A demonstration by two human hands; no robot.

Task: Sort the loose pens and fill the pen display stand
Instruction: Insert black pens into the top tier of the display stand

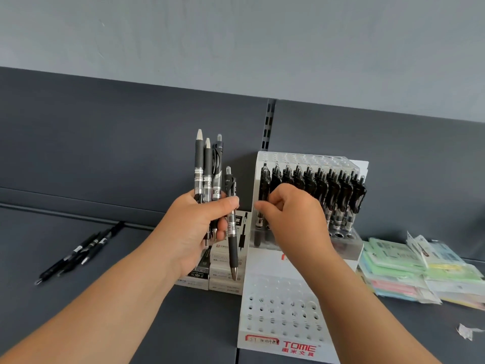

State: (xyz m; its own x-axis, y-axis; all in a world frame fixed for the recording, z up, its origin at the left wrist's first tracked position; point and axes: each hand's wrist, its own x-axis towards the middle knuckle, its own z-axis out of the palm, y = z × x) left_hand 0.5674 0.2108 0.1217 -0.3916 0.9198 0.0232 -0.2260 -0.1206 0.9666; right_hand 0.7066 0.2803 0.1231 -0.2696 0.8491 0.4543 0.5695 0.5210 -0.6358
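The left hand (199,227) is clamping 4 loose pens (210,174) upright. The right hand (296,216) is curling its fingers against racked pens (333,187) in the display stand (275,292); grip unclear.

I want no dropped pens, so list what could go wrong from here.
1. One pen hangs lower than the bundle of pens, pinched at the edge of the left hand; it may slip onto the boxes below.
2. The bundle mixes tips-up and clickers-up, so some could go into the display stand reversed.
3. The right hand crowds the packed row and might dislodge neighbours.
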